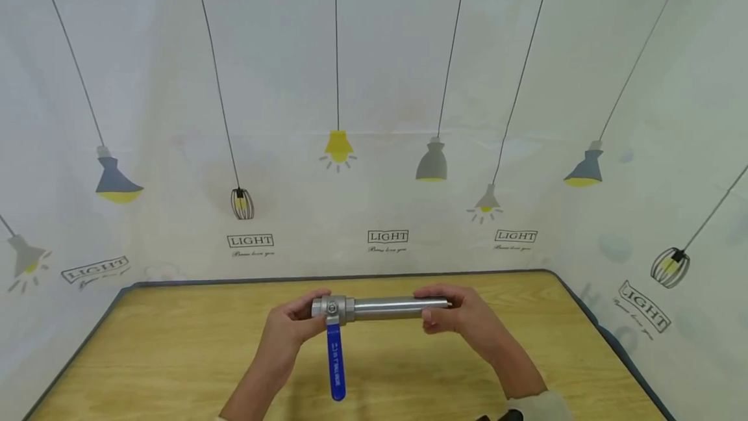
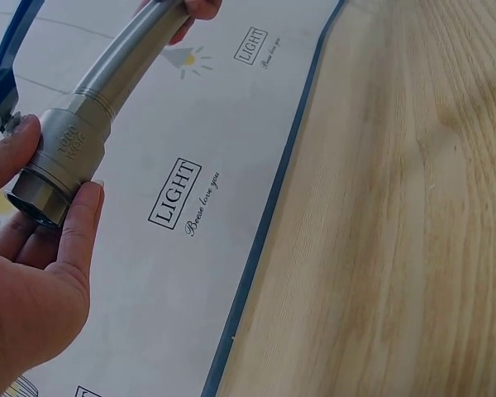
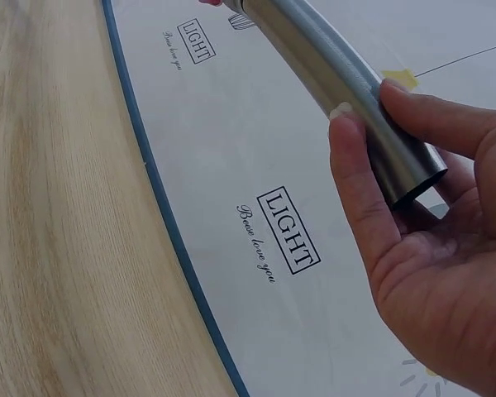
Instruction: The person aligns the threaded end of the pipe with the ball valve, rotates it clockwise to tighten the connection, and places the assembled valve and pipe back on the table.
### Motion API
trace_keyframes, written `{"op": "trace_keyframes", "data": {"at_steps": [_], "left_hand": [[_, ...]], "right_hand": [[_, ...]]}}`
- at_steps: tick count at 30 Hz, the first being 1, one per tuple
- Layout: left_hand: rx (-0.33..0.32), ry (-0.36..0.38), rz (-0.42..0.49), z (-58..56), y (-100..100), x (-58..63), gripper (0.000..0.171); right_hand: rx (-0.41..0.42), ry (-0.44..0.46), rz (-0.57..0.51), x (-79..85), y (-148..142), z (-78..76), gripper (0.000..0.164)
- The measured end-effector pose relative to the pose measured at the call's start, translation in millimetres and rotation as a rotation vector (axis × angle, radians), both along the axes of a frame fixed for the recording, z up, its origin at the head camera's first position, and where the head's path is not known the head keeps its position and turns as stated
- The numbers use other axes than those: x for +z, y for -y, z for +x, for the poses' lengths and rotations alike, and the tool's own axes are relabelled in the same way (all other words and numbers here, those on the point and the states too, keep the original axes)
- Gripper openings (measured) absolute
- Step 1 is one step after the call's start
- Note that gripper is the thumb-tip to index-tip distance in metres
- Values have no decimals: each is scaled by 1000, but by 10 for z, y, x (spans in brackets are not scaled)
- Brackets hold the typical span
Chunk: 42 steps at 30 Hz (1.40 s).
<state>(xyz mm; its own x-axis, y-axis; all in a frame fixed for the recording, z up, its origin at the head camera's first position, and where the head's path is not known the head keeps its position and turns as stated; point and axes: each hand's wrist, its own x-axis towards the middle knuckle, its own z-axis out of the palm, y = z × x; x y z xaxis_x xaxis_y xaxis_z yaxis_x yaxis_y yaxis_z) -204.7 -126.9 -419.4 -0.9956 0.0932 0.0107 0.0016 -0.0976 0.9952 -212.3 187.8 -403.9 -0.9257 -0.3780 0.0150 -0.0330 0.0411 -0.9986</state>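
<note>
A steel ball valve (image 1: 333, 308) with a blue lever handle (image 1: 336, 362) is held level above the table, its lever pointing toward me. My left hand (image 1: 286, 330) grips the valve body at its left end, with the thumb on the near side; the left wrist view shows the open threaded mouth (image 2: 40, 198) between the fingers. A smooth steel pipe (image 1: 386, 307) runs out of the valve's right side. Around the pipe's free end my right hand (image 1: 461, 317) curls its fingers and thumb. In the right wrist view the hollow pipe end (image 3: 417, 186) sits close to the palm.
The wood-grain table (image 1: 175, 343) lies beneath both hands. Behind and beside it hangs a white sheet (image 1: 386, 83) printed with lamps and the word LIGHT. A dark edge strip (image 1: 234, 280) borders the tabletop. A small black object (image 1: 511, 415) shows at the bottom, by the right sleeve.
</note>
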Motion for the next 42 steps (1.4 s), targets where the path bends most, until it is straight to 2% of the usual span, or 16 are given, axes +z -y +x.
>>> {"op": "trace_keyframes", "data": {"at_steps": [6, 18, 23, 29, 42], "left_hand": [[0, -10, -5, 10, -11, 19, 44], [-5, 19, -14, 16, -5, -14, 46], [0, 38, -13, 19, 1, -25, 45], [-3, 36, -15, 12, -4, -22, 45], [-15, 26, -18, 26, -16, -8, 46]], "right_hand": [[11, 7, -19, 13, -1, -9, 47], [5, 10, 14, 24, 14, 8, 50], [8, 24, 17, 24, 18, 15, 46], [19, 14, 6, 9, -3, 8, 52], [9, 25, 12, -10, -18, -1, 46]]}}
